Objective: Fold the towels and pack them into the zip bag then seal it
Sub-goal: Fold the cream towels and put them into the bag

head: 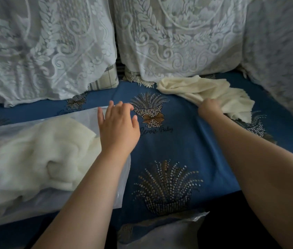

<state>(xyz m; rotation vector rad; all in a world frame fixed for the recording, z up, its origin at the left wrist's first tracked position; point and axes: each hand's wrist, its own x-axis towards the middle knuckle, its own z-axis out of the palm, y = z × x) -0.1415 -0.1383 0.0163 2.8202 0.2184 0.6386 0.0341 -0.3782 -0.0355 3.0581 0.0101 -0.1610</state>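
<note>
A clear zip bag lies at the left on the blue sheet, and a cream towel shows inside it. My left hand hovers by the bag's right end, fingers spread and holding nothing. At the back right lies a crumpled cream towel. My right hand grips its near edge, with cloth bunched in the fingers.
The blue patterned sheet covers the seat. Cushions under white lace covers line the back, and another lace-covered cushion closes off the right. A pale lace cloth lies at the near edge.
</note>
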